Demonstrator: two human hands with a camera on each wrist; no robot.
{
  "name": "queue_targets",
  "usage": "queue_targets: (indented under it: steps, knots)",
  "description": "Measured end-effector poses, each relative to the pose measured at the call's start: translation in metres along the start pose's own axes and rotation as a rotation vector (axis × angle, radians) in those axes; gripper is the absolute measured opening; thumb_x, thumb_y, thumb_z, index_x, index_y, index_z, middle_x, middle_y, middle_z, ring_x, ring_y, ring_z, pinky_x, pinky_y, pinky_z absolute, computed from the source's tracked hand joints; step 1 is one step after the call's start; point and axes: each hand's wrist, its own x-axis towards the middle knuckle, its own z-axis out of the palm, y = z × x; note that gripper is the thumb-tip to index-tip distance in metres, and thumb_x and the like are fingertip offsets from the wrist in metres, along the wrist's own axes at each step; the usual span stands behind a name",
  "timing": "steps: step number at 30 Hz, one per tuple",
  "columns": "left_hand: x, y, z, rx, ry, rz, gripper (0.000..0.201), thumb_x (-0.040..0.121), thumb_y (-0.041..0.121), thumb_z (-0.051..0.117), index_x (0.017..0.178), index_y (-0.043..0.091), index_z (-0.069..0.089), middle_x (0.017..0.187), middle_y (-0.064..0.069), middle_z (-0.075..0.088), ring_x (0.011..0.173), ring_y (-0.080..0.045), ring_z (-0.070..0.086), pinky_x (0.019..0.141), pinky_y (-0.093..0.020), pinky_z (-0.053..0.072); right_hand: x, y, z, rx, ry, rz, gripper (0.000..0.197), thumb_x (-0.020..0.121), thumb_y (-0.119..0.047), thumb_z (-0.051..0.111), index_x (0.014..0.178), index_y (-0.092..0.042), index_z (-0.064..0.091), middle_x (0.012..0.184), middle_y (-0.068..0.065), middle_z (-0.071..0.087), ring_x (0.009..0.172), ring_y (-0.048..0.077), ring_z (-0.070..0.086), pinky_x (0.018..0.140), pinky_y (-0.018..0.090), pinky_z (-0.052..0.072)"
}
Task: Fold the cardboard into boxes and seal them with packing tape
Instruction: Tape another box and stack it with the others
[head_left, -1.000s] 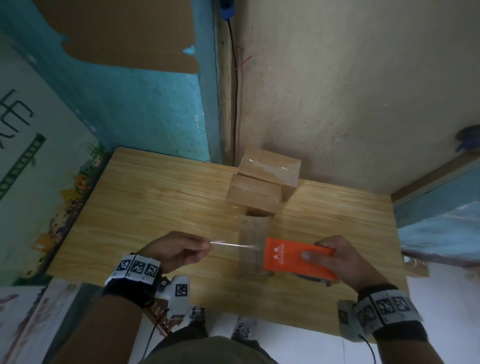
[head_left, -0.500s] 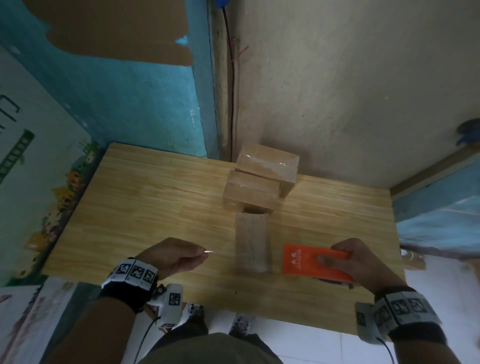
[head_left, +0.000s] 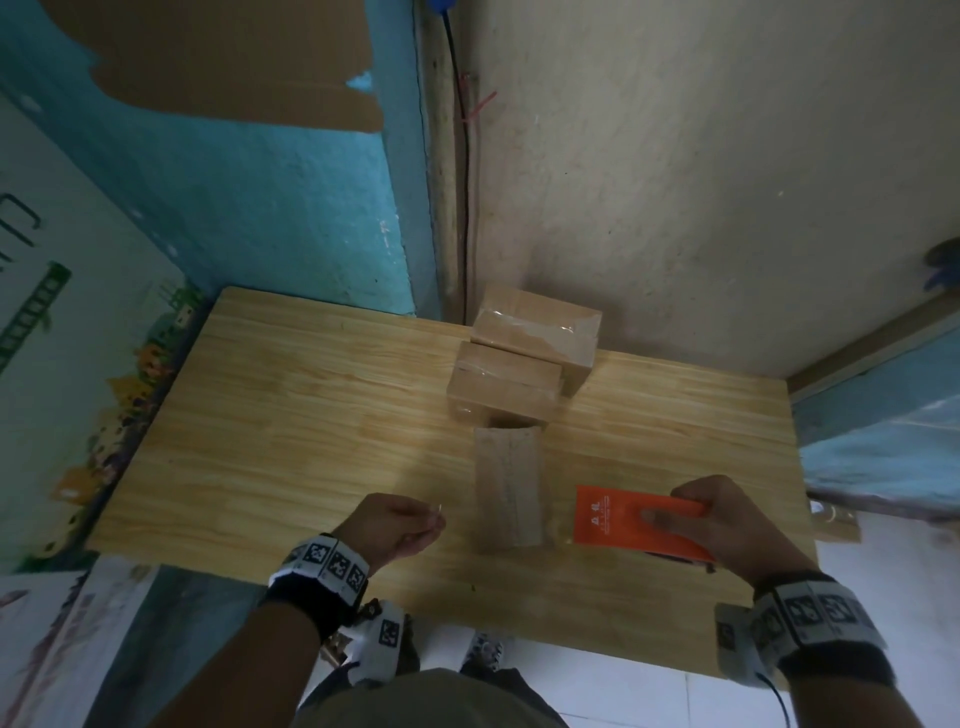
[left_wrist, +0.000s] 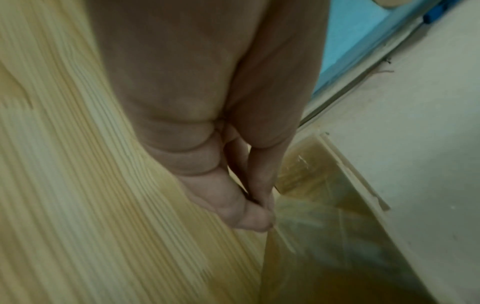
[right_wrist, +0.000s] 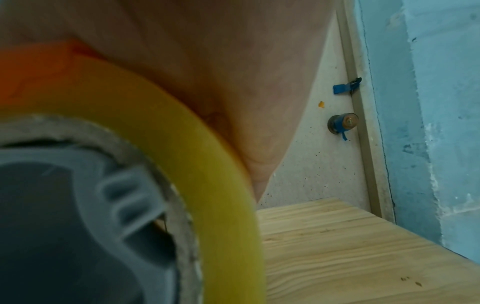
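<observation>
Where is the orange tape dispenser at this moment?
In the head view, the orange tape dispenser is in the right hand, just right of the unsealed box on the table.

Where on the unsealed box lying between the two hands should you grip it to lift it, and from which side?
Grip the unsealed box across its two long sides, probably from above: it lies flat, its long axis pointing away from the person, and both sides stand clear of the left hand and the tape dispenser.

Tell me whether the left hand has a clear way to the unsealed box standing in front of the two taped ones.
Probably yes. The left hand hovers just left of the unsealed box, with only bare table between them. But its fingertips pinch the tape end, so it isn't free to grasp yet.
</observation>
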Motion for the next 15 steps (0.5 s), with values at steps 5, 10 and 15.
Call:
queue_targets:
  steps: [5,10,15]
  knots:
    - [0.01,-0.008,0.021,0.104,0.044,0.043,0.008,0.087,-0.014,0.072,0.094,-0.01,0.074,0.1,-0.032,0.074,0.086,-0.031,0.075,0.087,-0.041,0.063,0.01,0.008,0.008,-0.047,-0.027,-0.017,0.058,0.074,-0.064,0.085,0.07,-0.007,0.075,0.067,0.022,0.069,0.049,0.024,0.062,0.048,0.038,0.051]
    - [0.024,-0.015,0.037,0.282,0.058,0.033,0.019,0.079,-0.003,0.081,0.062,0.005,0.077,0.086,-0.032,0.072,0.091,-0.043,0.074,0.092,-0.051,0.06,0.019,0.01,0.017,-0.099,-0.058,-0.003,0.046,0.086,-0.051,0.084,0.071,-0.008,0.075,0.067,0.018,0.071,0.05,0.023,0.065,0.049,0.038,0.054]
    - [0.065,-0.033,0.04,0.532,0.042,0.055,0.019,0.065,0.008,0.074,0.068,-0.011,0.071,0.068,-0.028,0.065,0.075,-0.047,0.071,0.068,-0.041,0.052,0.021,0.006,0.019,-0.136,-0.066,0.009,0.042,0.088,-0.051,0.082,0.075,-0.011,0.077,0.069,0.012,0.073,0.052,0.026,0.068,0.051,0.035,0.055]
